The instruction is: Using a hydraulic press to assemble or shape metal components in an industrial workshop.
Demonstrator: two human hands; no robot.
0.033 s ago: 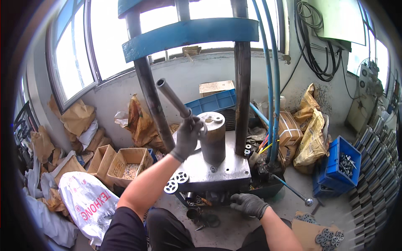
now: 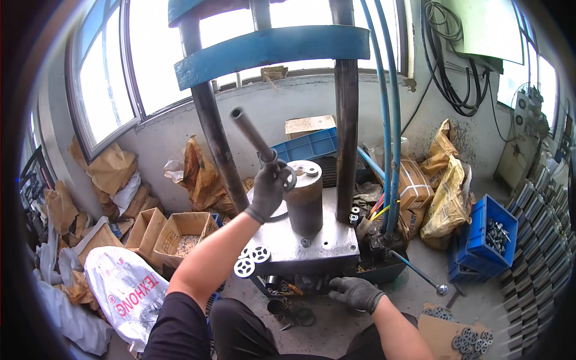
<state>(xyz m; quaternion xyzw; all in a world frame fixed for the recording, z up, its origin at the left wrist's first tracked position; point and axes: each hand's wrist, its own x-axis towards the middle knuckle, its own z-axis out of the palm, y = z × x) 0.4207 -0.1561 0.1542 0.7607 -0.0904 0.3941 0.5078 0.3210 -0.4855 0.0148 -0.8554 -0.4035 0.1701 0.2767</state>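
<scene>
My left hand point(image 2: 268, 191), in a dark grey glove, is closed around a long metal tube point(image 2: 252, 133) that leans up and to the left. A metal ring point(image 2: 291, 179) shows at its fingers. Just right of that hand, a thick metal cylinder point(image 2: 305, 207) stands upright on the steel press table point(image 2: 282, 249). A small ring point(image 2: 311, 171) lies on the cylinder's top. My right hand point(image 2: 355, 294), gloved alike, is below the table's front edge with its fingers loosely apart, and I see nothing held in it.
Two spoked discs point(image 2: 259, 254) lie at the table's left corner. The press posts point(image 2: 346, 138) flank the cylinder, and a lever point(image 2: 420, 273) juts out at right. Open cartons point(image 2: 186, 231) and a white sack point(image 2: 129, 288) stand left; blue bins point(image 2: 489, 234) and stacked metal tubes point(image 2: 534, 252) stand right.
My left hand has shifted slightly right with the tube and the ring, and the tube's upper end is a little further right. My right hand has barely moved.
</scene>
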